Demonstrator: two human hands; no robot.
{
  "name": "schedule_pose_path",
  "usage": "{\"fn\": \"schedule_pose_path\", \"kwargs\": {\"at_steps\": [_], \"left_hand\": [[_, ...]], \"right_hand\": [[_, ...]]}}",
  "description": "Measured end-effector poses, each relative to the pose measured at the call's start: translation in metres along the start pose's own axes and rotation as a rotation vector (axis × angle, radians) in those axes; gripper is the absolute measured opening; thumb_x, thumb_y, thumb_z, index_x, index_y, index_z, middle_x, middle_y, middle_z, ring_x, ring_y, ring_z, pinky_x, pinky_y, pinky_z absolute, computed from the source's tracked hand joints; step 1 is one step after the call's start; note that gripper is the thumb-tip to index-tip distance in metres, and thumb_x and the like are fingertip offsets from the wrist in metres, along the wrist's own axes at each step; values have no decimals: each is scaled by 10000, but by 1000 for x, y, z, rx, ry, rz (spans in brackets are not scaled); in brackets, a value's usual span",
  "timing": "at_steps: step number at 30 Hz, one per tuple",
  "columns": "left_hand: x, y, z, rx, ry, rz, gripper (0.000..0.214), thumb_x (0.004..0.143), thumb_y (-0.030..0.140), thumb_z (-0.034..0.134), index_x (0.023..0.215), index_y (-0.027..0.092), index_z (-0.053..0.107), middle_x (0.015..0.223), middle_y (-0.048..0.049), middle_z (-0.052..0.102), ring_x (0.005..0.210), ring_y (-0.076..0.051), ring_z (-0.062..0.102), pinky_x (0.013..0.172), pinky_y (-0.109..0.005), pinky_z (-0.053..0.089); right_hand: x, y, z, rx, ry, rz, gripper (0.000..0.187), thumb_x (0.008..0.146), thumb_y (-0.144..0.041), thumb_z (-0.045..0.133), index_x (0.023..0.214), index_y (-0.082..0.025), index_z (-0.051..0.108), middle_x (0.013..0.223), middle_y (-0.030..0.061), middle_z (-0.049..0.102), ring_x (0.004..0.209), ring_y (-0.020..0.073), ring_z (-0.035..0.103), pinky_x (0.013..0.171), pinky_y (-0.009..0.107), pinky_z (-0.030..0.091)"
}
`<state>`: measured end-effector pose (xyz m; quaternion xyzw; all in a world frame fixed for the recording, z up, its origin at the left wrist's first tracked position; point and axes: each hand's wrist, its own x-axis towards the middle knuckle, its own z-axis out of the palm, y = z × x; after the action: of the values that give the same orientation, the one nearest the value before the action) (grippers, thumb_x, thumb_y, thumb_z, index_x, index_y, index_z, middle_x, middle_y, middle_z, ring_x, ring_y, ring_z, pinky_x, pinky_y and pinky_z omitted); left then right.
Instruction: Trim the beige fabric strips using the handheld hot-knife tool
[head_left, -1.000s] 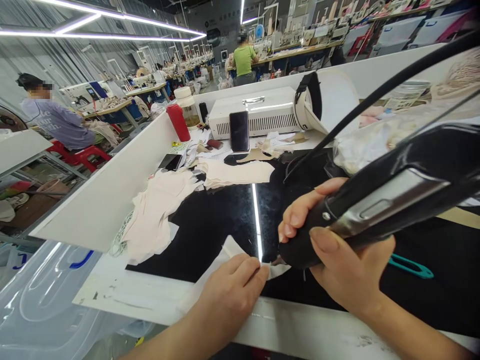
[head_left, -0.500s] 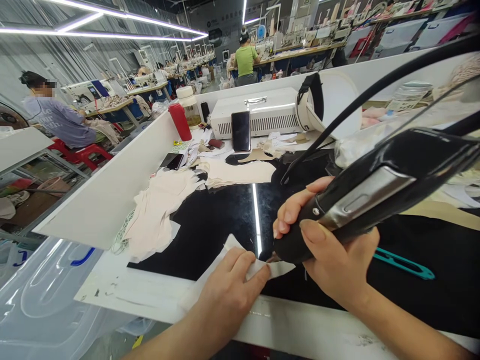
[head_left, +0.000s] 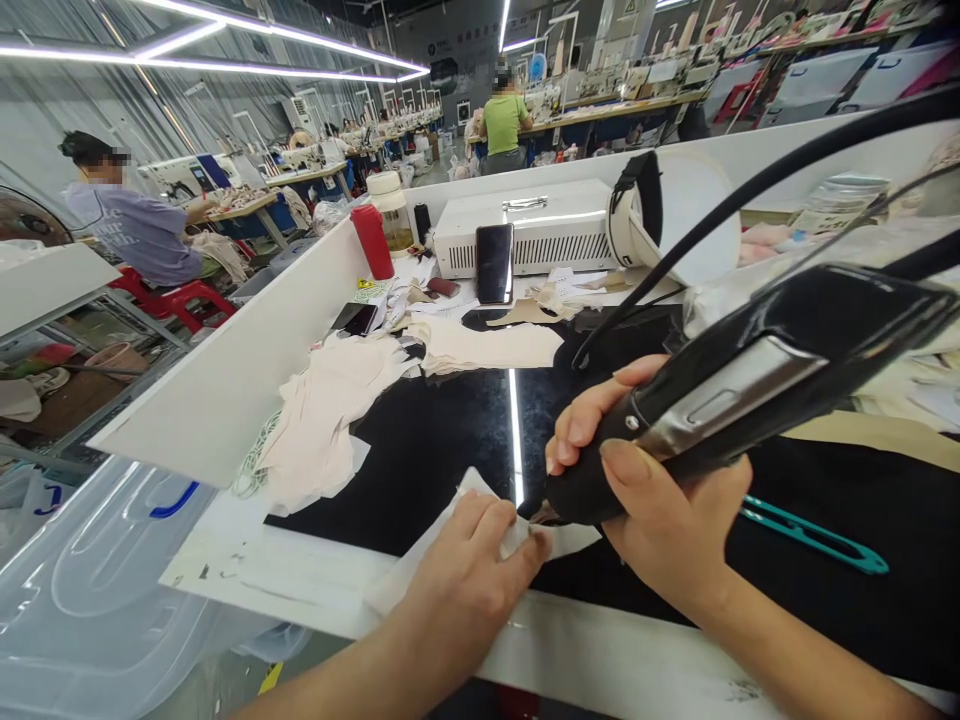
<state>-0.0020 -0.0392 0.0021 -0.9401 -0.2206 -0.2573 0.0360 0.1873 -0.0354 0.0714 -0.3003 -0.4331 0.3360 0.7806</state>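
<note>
My right hand [head_left: 667, 500] is wrapped round a thick black corded hand tool [head_left: 742, 380] with a long silver lever plate along its side. The tool's small metal tip points down and left, at a piece of white fabric [head_left: 469, 490] near the front edge of the table. My left hand [head_left: 465, 565] pinches this fabric between thumb and fingers, right beside the tip. Whether the tip touches the fabric cannot be made out. One pointed end of the cloth sticks out to the right under the tool. A teal slotted plastic strip [head_left: 817, 535] lies right of my right hand.
Pale fabric pieces [head_left: 330, 410] lie stacked on the black board [head_left: 427, 440]. Behind stand a phone [head_left: 495, 265], a white vented box [head_left: 540, 215], a red bottle [head_left: 372, 243] and a jar [head_left: 390, 205]. The tool's black cable [head_left: 720, 215] arcs overhead. Two people sit at machines beyond.
The view has shifted slightly, so the surroundings appear further right. My left hand and the fabric have moved a little to the right; the tool stays at nearly the same spot in view.
</note>
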Motion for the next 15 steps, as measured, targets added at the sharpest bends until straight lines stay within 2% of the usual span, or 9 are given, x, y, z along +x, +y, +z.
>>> {"fn": "schedule_pose_path", "kwargs": {"at_steps": [5,8,10,15], "left_hand": [[0,2,2,-7,9,-13,245,1243,132,483,1380,155,684,1058,-70,676,895,-224,665,870,-401,700],[-1,2,1,-4,2,-11,250,1247,139,484,1394,164,683,1058,-66,685,902,-222,681,917,-427,708],[-2,1,0,-17,-18,-13,263,1234,114,496,1403,165,690,1066,-67,696,930,-221,703,953,-429,709],[3,-14,-3,-92,-45,-69,247,1190,49,526,1318,155,709,1181,-94,762,1039,-212,760,933,-344,705]], "right_hand": [[1,5,6,-42,13,1,386,948,-354,984,1173,-305,674,814,-72,753,596,162,692,563,317,629],[2,5,5,-44,10,11,389,938,-326,981,1181,-303,678,816,-73,753,614,163,693,579,316,633],[3,4,2,-52,9,3,408,926,-345,994,1189,-307,685,813,-75,747,622,170,695,584,324,638],[12,1,-15,-176,35,-35,433,897,-436,1037,1156,-311,713,883,-46,782,712,197,736,685,361,692]]}}
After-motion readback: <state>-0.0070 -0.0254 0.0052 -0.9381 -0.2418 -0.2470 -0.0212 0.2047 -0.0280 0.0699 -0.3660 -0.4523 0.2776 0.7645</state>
